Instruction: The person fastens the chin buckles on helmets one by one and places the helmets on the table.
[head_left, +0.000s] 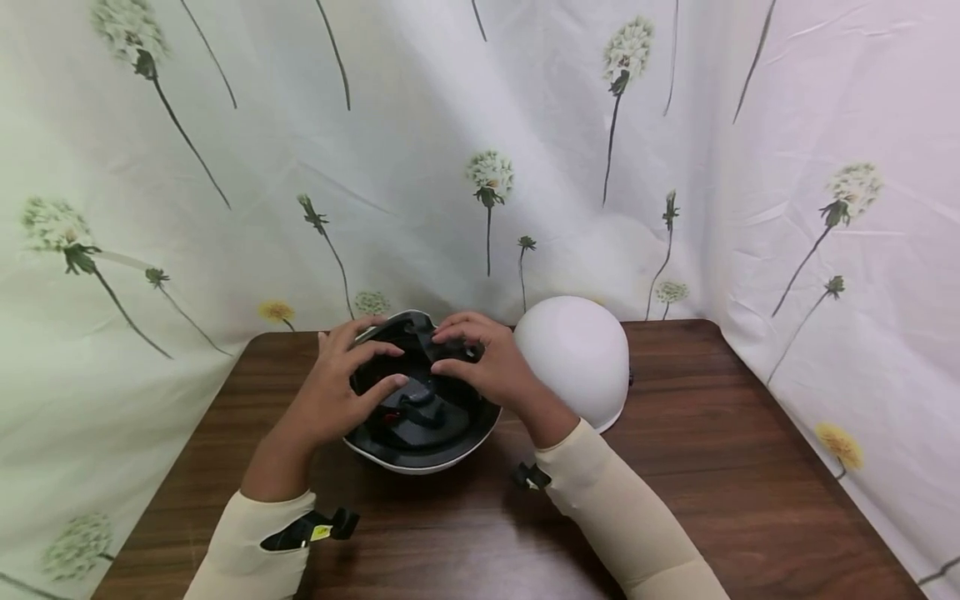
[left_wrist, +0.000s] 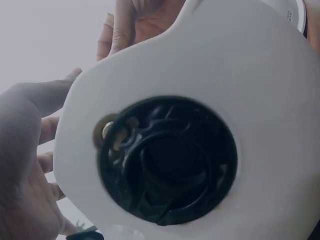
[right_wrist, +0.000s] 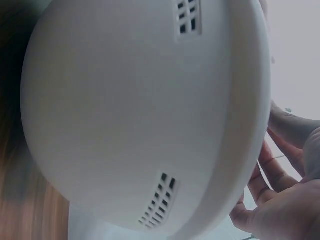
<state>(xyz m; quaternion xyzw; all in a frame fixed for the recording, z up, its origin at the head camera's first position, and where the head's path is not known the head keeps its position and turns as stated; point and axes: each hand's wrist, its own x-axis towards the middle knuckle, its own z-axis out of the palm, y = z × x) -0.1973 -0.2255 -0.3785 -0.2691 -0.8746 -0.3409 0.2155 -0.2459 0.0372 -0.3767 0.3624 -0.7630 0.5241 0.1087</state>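
Note:
A white helmet (head_left: 421,469) lies upside down on the table, its black lined inside (head_left: 438,429) facing up. My left hand (head_left: 330,392) is at its left rim, with spread, bent fingers reaching over the inside. My right hand (head_left: 483,362) is over the right back rim; thumb and fingers are apart beside a dark lining piece (head_left: 422,327). In the left wrist view the white shell (left_wrist: 270,110) shows a round black knob (left_wrist: 172,165). The right wrist view shows vent slots (right_wrist: 161,202) in the shell, with the right fingers (right_wrist: 272,172) near the rim.
A second white helmet (head_left: 573,354) stands dome up, just right of the first, close to the back edge. Both are on a brown wooden table (head_left: 675,483). A white curtain (head_left: 420,167) printed with dandelions hangs behind and along the sides.

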